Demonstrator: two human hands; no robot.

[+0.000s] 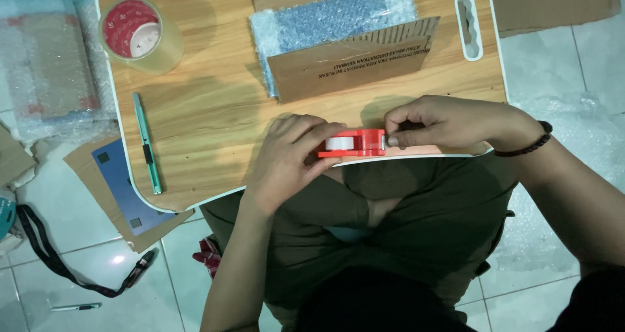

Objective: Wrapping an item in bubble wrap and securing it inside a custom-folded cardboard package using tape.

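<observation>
Wood-grain laminate covers the lap table [215, 130] where we work. At its far left stands a clear roll of packing tape [139, 34] with a red core, and nearer us lies a green utility knife [147, 143]. In the middle rests a bubble-wrapped cardboard parcel [338, 42]. At the near edge our left hand [286, 159] closes around the red tape dispenser [353, 142], gripping its body, while our right hand [433, 120] pinches narrowly at its front end, apparently on the tape tip. We judge the dispenser light, stiff plastic, somewhat slick; best held by its flat sides, away from the cutter.
</observation>
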